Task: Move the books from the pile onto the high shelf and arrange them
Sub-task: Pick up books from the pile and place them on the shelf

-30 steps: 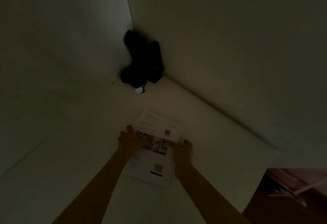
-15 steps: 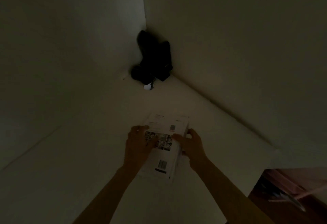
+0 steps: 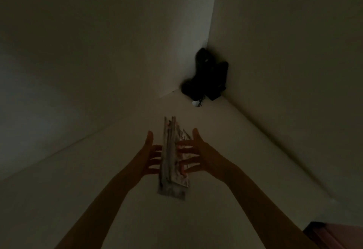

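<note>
Books stand upright on the white shelf, between both hands; left hand and right hand flank them with fingers straight and spread, fingertips touching the covers; dark objects sit in the corner.

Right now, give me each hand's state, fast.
Left hand: open, straight fingers against the books.
Right hand: open, fingers spread on the books.

No readable text anywhere. Print on books between hands too dark and blurred to make out.
</note>
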Demonstrator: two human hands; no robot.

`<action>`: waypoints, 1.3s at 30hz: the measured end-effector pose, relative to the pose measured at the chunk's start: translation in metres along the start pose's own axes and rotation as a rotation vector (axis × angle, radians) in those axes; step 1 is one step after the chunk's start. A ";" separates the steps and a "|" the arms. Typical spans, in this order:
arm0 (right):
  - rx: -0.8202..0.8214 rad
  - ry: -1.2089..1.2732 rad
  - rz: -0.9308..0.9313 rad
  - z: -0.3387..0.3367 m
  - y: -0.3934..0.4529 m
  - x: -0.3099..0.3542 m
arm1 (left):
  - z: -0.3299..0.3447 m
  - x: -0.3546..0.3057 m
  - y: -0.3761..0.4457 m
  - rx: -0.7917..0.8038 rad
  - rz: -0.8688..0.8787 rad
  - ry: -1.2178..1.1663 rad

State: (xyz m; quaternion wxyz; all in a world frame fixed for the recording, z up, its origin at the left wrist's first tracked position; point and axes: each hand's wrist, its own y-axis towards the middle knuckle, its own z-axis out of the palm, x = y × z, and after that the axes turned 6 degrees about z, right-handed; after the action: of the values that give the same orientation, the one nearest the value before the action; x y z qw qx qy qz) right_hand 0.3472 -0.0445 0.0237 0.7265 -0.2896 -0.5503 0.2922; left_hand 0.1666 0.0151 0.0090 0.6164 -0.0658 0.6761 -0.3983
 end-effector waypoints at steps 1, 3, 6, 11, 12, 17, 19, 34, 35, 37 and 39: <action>0.077 0.007 0.025 -0.001 0.005 -0.005 | -0.011 -0.001 -0.001 -0.014 -0.008 0.031; 0.083 -0.006 0.043 0.004 0.018 -0.015 | -0.026 0.003 0.001 -0.093 -0.031 0.107; -0.240 0.162 -0.033 0.011 0.042 -0.028 | -0.037 0.025 0.014 -0.257 -0.060 0.248; -0.571 -0.133 -0.073 -0.004 0.056 -0.054 | -0.043 0.069 0.024 -0.298 -0.030 0.091; -0.508 -0.132 -0.041 -0.002 0.056 -0.058 | -0.044 0.076 0.023 -0.285 -0.003 0.033; -0.318 -0.039 -0.077 0.000 0.063 -0.059 | -0.048 0.089 0.010 -0.149 0.178 -0.108; -0.167 0.015 -0.091 -0.005 0.063 -0.053 | -0.049 0.086 0.008 -0.118 0.199 -0.127; -0.181 -0.065 -0.425 -0.003 0.055 -0.052 | -0.057 0.067 0.015 -0.080 0.382 -0.061; -0.168 -0.055 -0.421 0.000 0.055 -0.055 | -0.059 0.068 0.015 -0.064 0.367 -0.077; -0.151 -0.043 -0.430 0.004 0.055 -0.058 | -0.061 0.070 0.013 -0.056 0.340 -0.096; -0.141 -0.047 -0.437 0.007 0.054 -0.058 | -0.060 0.075 0.010 -0.084 0.329 -0.103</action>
State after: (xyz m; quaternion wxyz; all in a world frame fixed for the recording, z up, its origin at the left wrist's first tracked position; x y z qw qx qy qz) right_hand 0.3221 -0.0518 -0.0516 0.7376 -0.2067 -0.6357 0.0951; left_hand 0.1002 0.0058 -0.0602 0.7038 -0.0001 0.6613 -0.2595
